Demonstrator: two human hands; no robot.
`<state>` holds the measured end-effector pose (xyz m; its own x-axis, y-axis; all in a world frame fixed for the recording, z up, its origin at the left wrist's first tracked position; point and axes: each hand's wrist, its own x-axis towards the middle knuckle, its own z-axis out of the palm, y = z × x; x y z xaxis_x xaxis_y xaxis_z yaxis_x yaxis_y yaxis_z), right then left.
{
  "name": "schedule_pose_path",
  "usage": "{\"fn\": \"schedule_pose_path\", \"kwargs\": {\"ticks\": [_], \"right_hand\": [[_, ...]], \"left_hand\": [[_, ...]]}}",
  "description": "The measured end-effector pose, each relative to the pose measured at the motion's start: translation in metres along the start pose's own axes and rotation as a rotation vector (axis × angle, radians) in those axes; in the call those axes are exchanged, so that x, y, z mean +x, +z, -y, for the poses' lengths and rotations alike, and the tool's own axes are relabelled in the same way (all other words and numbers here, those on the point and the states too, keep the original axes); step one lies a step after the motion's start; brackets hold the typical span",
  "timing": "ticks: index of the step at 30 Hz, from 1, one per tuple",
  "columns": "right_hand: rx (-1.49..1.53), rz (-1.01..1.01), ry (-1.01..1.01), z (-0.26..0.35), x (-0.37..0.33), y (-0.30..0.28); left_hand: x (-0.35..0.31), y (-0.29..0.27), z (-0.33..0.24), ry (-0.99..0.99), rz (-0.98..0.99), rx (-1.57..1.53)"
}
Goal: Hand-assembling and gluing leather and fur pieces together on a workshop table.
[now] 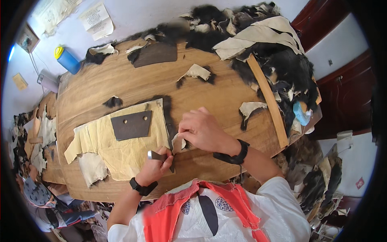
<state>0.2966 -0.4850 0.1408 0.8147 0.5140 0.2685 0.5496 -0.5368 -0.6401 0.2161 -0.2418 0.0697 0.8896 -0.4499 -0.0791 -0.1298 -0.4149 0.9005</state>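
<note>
My left hand [155, 167] is closed round a flat cutting knife with a silver end [150, 155]; its dark blade points toward the hide's right edge. My right hand [197, 128] pinches a pale fur scrap [177, 144] just right of that edge. Below both hands lies a yellowish hide [121, 157], skin side up, with black fur showing along its right and upper edges. On it rests a dark grey template [132, 130] with two holes. A paler hide piece [92, 167] sticks out at its lower left.
A wooden strip [268, 101] lies along the table's right side, beside a heap of black fur and pale hides [258, 36]. Small fur scraps [197, 71] are scattered about. A blue bottle with yellow lid [67, 60] stands far left. Another person [40, 197] sits at lower left.
</note>
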Motion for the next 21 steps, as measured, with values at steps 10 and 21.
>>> {"fn": "schedule_pose_path", "kwargs": {"ticks": [10, 21], "right_hand": [[0.288, 0.298, 0.287, 0.045, -0.105, -0.076], [0.321, -0.13, 0.041, 0.106, -0.075, 0.049]], "left_hand": [[-0.017, 0.0, -0.009, 0.053, 0.036, -0.04], [-0.041, 0.031, -0.032, 0.22, 0.052, -0.199]]}}
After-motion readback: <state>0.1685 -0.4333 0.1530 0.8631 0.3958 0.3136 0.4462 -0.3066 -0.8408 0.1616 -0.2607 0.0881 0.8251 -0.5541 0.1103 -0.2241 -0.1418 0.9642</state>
